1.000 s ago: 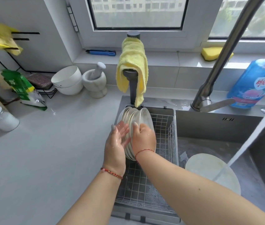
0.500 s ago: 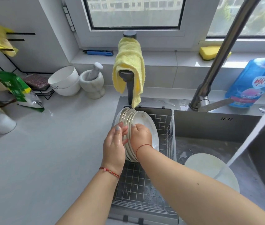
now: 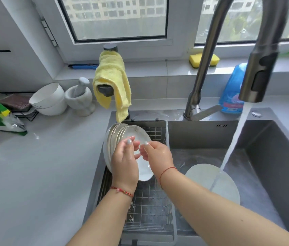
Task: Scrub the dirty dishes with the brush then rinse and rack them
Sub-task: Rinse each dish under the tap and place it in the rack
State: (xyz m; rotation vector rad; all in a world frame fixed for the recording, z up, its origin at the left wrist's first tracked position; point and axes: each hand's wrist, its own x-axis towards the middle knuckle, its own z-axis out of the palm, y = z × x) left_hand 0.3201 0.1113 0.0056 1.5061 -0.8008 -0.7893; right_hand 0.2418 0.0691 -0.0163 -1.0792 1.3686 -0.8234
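Observation:
Several white plates [image 3: 120, 137] stand on edge, leaning together at the far end of the wire rack [image 3: 150, 208] in the left part of the sink. My left hand [image 3: 125, 162] is in front of the stack, its wet fingers straight against the front plate [image 3: 142, 169]. Just to the right, my right hand [image 3: 157, 157] hovers with loosely bent fingers and holds nothing. Another round plate [image 3: 212, 183] lies flat in the sink basin [image 3: 264, 157] under the running water [image 3: 234, 144]. No brush is in view.
The tall faucet [image 3: 209, 55] arches over the basin, its spray head [image 3: 259, 68] at the upper right. A yellow cloth [image 3: 111, 82] hangs behind the rack. Stacked bowls [image 3: 48, 98] and a mortar [image 3: 80, 98] sit on the left counter. A sponge [image 3: 204, 60] and blue bottle [image 3: 232, 89] stand behind.
My right hand has let go of the front plate's top and drawn back to the right. The plate now leans on the stack. My left hand stays in front of it.

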